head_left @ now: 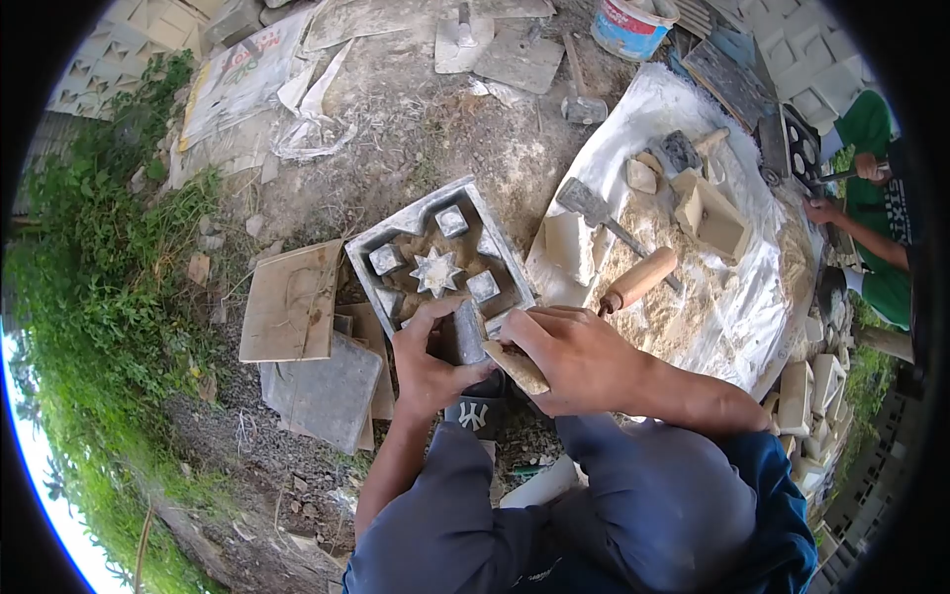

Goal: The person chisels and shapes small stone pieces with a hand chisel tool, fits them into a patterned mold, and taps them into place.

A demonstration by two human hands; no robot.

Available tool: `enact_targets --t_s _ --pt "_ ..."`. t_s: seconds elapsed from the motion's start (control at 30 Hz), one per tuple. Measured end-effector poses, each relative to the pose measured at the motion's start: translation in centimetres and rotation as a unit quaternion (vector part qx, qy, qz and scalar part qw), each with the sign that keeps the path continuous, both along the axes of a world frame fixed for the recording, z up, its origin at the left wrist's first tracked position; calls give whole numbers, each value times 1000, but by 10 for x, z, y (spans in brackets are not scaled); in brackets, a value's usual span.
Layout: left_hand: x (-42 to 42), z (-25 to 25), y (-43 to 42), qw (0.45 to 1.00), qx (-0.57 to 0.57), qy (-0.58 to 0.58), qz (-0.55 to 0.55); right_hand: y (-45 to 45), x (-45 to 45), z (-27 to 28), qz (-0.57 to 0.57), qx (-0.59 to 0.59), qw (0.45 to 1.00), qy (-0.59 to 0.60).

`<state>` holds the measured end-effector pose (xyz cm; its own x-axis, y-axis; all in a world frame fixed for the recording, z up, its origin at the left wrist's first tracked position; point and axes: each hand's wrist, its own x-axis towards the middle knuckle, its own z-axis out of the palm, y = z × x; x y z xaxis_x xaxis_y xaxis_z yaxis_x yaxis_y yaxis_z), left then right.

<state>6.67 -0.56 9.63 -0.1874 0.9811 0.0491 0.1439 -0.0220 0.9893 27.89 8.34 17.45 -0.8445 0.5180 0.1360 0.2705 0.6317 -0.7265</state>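
In the head view, both hands were closed on something, close together above the near side of a square mould frame (408, 215). The left hand (426, 361) gripped a small grey block (467, 332), thumb below and fingers curled over its far side. The right hand (574, 361) pinched a flat tan piece (518, 367), whose end seemed to meet the block's edge; this angle could not settle whether they touched. Beyond the fingers, a star-shaped piece (435, 271) sat in the middle of the frame, with smaller raised blocks around it.

The piece appeared to be in use as a scraper on the block. Done well, that called for a steady left grip, the thumb clear of the scraping edge, and short, light strokes that would spare the corners. Working beside the frame rather than over it would have kept crumbs out. The wooden-handled tool (641, 281) on the white sheet (648, 109) lay just beyond the right hand, so that elbow needed care.
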Motion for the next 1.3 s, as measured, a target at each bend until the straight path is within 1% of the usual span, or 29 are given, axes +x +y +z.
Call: enact_targets --t_s 0.03,0.07,0.1,0.13,0.17,0.27,0.3,0.33,0.43,0.47,0.53,0.57,0.7,0.77,0.83,0.9,0.97,1.07,1.1,1.13,1.17,1.2,1.27,1.3 --pt "-1 1 -1 1000 -15 23 -10 0 0 -1 1 -3 1000 -23" --pt "0 2 -2 1000 -16 23 -10 1 0 -1 2 -7 999 -46" --pt "0 2 -3 996 -12 78 -30 4 -2 -3 2 -8 999 -46" --pt "0 3 -4 990 -7 133 -51 10 -5 -6 -20 -48 995 -90" --pt "3 4 -4 990 -6 132 -53 16 -6 -9 -44 -88 986 -135" --pt "5 4 -1 989 5 129 -78 28 -3 -36 -85 -83 987 -112" --pt "4 -1 0 993 12 100 -55 23 0 -29 -94 -110 985 -98" --pt "3 -4 -2 997 15 69 -31 16 3 -21 -91 -111 985 -98" --pt "-3 -8 -4 999 2 40 -10 5 7 -12 -1 -26 1000 -14" --pt "-2 -9 -5 999 0 40 -12 3 8 -12 -3 -29 999 -14" --pt "0 -9 -3 999 34 -2 0 2 7 -8 31 -33 998 -31" --pt "0 -9 -2 999 36 -3 0 0 4 -13 26 -7 1000 -7" --pt "-3 -10 -2 999 29 37 -6 1 3 -11 31 -2 999 -6" --pt "-2 -6 -3 999 24 46 -6 1 4 -11 27 -2 999 -28" --pt "0 -1 -3 997 -4 82 -5 1 4 -11 29 -8 999 -31" --pt "1 1 -2 996 -2 87 1 3 3 -12 33 -13 999 -33" --pt "3 0 -3 996 1 91 7 4 0 -13 9 -35 998 -43" --pt "7 -1 -2 997 6 74 26 10 -5 -21 -8 -26 998 -58" --pt "8 1 -3 993 24 113 0 16 -6 -25 -11 -26 998 -58" --pt "9 3 -4 987 42 152 -26 24 -6 -30 -22 -24 996 -82" --pt "11 0 -4 991 37 126 -38 28 -7 -32 -32 -23 994 -105" --pt "12 1 -2 990 36 128 -39 25 -5 -27 -32 -23 994 -102" --pt "14 3 1 1000 24 -6 7 14 2 -11 -30 -92 992 -78" --pt "10 1 0 1000 16 4 4 10 3 -14 0 -54 997 -56"
